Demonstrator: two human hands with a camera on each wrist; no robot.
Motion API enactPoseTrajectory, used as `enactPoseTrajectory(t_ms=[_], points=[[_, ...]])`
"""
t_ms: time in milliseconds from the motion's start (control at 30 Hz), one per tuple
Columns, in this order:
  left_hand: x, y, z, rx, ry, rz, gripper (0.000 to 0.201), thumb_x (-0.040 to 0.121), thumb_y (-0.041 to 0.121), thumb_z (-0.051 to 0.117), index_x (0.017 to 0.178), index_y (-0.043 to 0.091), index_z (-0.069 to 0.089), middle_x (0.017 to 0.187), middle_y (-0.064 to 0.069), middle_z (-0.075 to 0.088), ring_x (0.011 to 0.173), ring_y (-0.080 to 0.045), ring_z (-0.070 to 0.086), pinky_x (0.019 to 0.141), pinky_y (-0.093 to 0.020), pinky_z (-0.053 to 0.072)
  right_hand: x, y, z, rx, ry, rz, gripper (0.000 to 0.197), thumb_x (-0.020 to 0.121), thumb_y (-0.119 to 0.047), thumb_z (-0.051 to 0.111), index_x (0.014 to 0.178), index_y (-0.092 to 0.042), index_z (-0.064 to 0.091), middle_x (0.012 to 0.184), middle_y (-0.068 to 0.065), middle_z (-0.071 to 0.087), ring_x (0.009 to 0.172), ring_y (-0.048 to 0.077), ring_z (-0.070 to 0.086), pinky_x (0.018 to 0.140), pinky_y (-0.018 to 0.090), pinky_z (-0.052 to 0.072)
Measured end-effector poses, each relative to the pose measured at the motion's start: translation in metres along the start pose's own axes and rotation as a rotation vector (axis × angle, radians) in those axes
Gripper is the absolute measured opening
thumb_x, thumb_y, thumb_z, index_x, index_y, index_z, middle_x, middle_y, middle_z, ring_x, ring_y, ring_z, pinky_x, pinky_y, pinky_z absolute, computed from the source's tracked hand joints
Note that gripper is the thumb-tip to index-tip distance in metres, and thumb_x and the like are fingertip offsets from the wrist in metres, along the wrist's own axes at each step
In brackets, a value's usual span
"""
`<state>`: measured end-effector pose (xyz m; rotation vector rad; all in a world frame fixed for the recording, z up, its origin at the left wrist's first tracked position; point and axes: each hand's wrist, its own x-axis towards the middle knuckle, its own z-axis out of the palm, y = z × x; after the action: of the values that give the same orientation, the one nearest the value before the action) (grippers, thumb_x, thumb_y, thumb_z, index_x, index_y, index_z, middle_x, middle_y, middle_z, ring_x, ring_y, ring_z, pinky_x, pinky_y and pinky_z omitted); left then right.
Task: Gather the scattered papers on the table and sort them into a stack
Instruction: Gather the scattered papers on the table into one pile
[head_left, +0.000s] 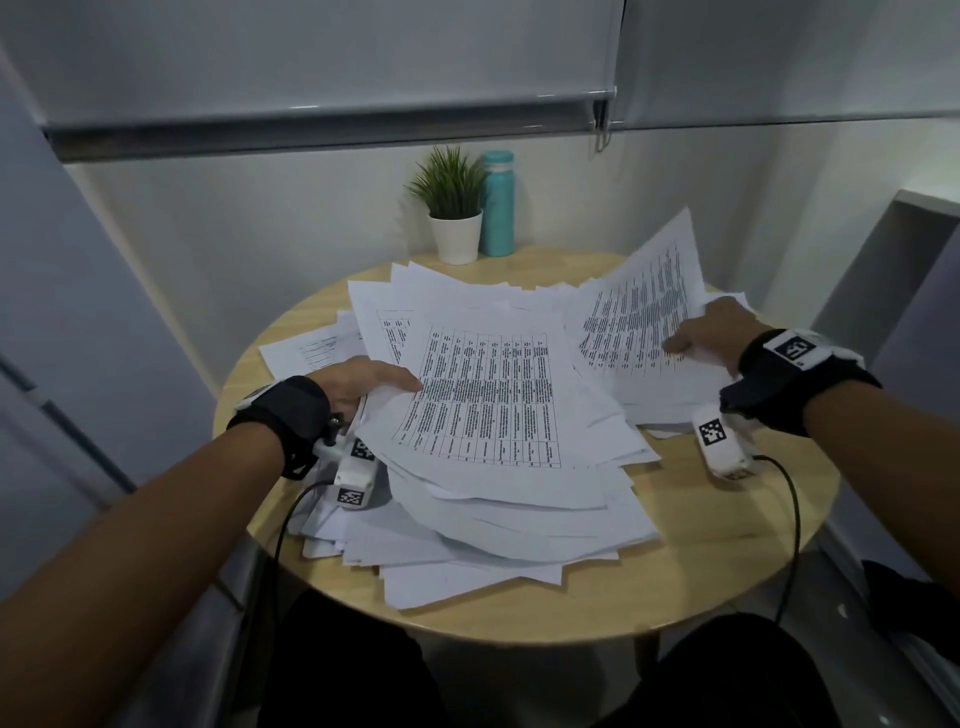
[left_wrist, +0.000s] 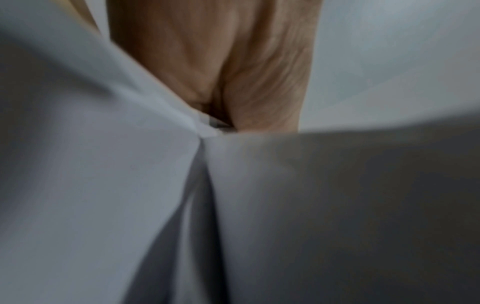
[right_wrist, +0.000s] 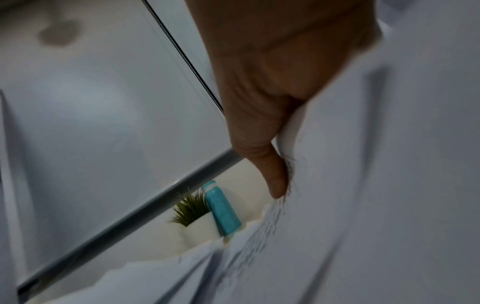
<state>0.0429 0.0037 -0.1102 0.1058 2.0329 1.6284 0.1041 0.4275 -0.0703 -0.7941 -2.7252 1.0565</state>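
The papers are lying in a loose, fanned pile across the near and middle part of the round table, reaching close to its near rim. The left hand is gripping the pile's upper layers at their left edge: the thumb is lying flat on the printed top page, and the fingers are hidden beneath. Farther right, the right hand is pinching several printed sheets, thumb on top, and is holding them tilted, their far corner raised off the table. At the far rim, a plant in a white pot is standing just beside a teal bottle.
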Motion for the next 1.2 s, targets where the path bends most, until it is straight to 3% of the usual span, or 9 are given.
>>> enactPoseTrajectory(t_ms=[100,267,433,533,633,733,867,967,1200], points=[[-0.002,0.001,0.003,-0.015,0.001,0.003,0.082,0.051,0.016,0.087,0.126,-0.004,0.062,0.122,-0.021,0.068,0.117,-0.040,0.063,0.108,-0.054,0.044,-0.008,-0.013,-0.017,0.065,-0.042,-0.073,0.021,0.083,-0.011,0.073,0.074,-0.008,0.053,0.081,0.013,0.052,0.064,0.022,0.047,0.066,0.031,0.043],[-0.002,0.001,0.002,-0.017,-0.001,0.011,0.074,0.058,0.013,0.085,0.127,-0.003,0.062,0.122,-0.019,0.069,0.116,-0.038,0.064,0.108,-0.053,0.044,-0.042,-0.070,-0.072,0.013,0.295,-0.329,0.021,0.084,-0.008,0.072,0.080,0.000,0.053,0.081,0.008,0.048,0.089,0.021,0.046,0.057,0.028,0.035],[0.000,0.001,0.003,-0.009,0.004,0.001,0.058,0.072,0.004,0.079,0.127,-0.004,0.062,0.122,-0.020,0.069,0.116,-0.039,0.064,0.108,-0.054,0.044,-0.072,-0.118,-0.107,0.287,0.377,-0.454,0.036,0.085,-0.015,0.072,0.112,-0.002,0.053,0.103,0.004,0.049,0.101,0.017,0.052,0.082,0.029,0.048],[0.000,0.001,0.001,0.010,0.004,-0.008,0.076,0.055,0.016,0.088,0.124,-0.003,0.064,0.120,-0.019,0.070,0.116,-0.038,0.064,0.108,-0.052,0.044,-0.077,-0.126,-0.103,0.464,0.224,-0.421,0.034,0.082,-0.012,0.077,0.106,-0.001,0.056,0.107,0.011,0.064,0.099,0.018,0.064,0.093,0.037,0.055],[0.001,0.001,0.000,0.029,0.016,-0.005,0.074,0.052,0.019,0.090,0.119,-0.003,0.067,0.119,-0.020,0.070,0.112,-0.036,0.066,0.107,-0.050,0.045,-0.079,-0.113,-0.073,0.539,0.022,-0.387,0.011,0.083,0.000,0.073,0.080,-0.001,0.062,0.065,-0.001,0.070,0.059,0.005,0.066,0.066,0.021,0.059],[-0.005,0.003,0.005,0.014,0.026,-0.020,0.044,0.073,0.013,0.081,0.113,0.000,0.070,0.124,-0.023,0.067,0.104,-0.034,0.067,0.106,-0.048,0.046,-0.076,-0.082,-0.026,0.406,-0.113,-0.273,0.021,0.080,-0.006,0.078,0.083,0.007,0.062,0.074,0.015,0.064,0.062,0.019,0.060,0.061,0.023,0.053],[0.003,0.001,-0.003,-0.096,0.087,0.048,0.065,0.076,0.055,0.079,0.131,0.025,0.063,0.143,0.001,0.057,0.134,-0.021,0.050,0.118,-0.046,0.029,-0.071,-0.050,0.022,0.093,-0.276,-0.193,0.056,0.080,-0.019,0.080,0.120,0.010,0.054,0.100,0.024,0.065,0.068,0.025,0.056,0.048,0.023,0.043],[0.008,-0.003,-0.010,-0.100,0.043,0.046,0.082,0.067,0.068,0.080,0.137,0.032,0.058,0.146,0.008,0.053,0.141,-0.018,0.042,0.120,-0.047,0.024,-0.079,-0.043,0.044,-0.155,-0.431,-0.342,0.081,0.084,-0.031,0.077,0.145,0.002,0.035,0.122,0.018,0.062,0.087,0.024,0.058,0.067,0.028,0.047],[0.017,-0.011,-0.016,0.047,0.011,-0.031,0.080,0.062,0.056,0.090,0.129,0.018,0.066,0.135,-0.003,0.064,0.128,-0.028,0.057,0.116,-0.050,0.034,-0.089,-0.045,0.038,-0.115,-0.764,-0.553,0.021,0.091,-0.026,0.070,0.102,-0.030,0.053,0.092,-0.011,0.066,0.075,-0.007,0.062,0.068,0.011,0.046]])
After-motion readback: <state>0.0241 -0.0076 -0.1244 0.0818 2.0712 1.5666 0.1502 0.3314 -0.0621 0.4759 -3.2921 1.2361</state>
